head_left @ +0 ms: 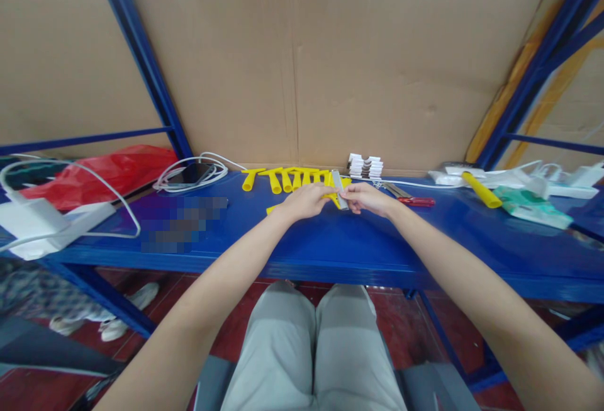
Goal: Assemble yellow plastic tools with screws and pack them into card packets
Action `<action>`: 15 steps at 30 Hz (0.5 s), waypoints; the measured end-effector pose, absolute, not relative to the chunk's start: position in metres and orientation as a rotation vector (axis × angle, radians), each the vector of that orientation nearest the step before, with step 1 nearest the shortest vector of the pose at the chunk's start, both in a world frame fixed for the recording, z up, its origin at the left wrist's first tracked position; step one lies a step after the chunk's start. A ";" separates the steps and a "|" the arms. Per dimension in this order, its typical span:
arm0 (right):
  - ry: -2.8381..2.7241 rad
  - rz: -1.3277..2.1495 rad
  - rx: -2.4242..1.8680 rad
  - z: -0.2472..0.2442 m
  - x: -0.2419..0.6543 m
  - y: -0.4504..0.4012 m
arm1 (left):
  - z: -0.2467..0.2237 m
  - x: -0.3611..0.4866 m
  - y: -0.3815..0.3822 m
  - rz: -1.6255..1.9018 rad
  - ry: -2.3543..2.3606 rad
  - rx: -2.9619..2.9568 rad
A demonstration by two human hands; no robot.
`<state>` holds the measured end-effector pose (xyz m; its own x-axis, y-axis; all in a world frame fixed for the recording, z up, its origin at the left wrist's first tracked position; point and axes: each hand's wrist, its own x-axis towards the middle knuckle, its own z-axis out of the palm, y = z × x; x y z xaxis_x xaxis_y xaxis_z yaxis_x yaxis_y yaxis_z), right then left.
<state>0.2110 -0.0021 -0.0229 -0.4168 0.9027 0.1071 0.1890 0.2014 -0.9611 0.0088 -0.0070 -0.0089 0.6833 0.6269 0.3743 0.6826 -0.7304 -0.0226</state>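
Note:
Over the blue table (302, 244), my left hand (309, 201) is closed on a yellow piece (333, 199), mostly covered by the fingers. My right hand (365, 199) pinches a flat silver-white strip (339, 188), which is tilted and touches the yellow piece. Behind my left hand lies a row of several yellow T-shaped handles (275, 180). White parts (365, 166) stand stacked beyond my right hand. To its right are tools with red handles (416, 201).
At the left are a red bag (108, 175), a coiled white cable (217, 170), a phone (190, 174) and a white power strip (70, 228). A yellow tube (482, 191) and a green packet (533, 207) lie at the right. Cardboard (302, 71) stands behind.

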 end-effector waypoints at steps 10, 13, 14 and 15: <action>-1.909 1.198 -0.988 -0.023 0.209 -0.002 | -0.012 0.008 0.000 -0.611 -1.051 -2.810; -1.911 1.200 -0.979 -0.021 0.209 -0.004 | -0.012 0.007 0.000 -0.627 -1.030 -2.824; -1.908 1.201 -0.981 -0.021 0.209 -0.004 | -0.012 0.007 0.000 -0.628 -1.024 -2.830; -1.906 1.200 -0.983 -0.021 0.209 -0.004 | -0.011 0.007 -0.001 -0.629 -1.020 -2.836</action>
<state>0.2086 -0.0044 -0.0207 -0.4908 0.8593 0.1436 0.2420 0.2928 -0.9250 0.0074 -0.0006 -0.0113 0.6971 0.5970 0.3970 0.6226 -0.7787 0.0777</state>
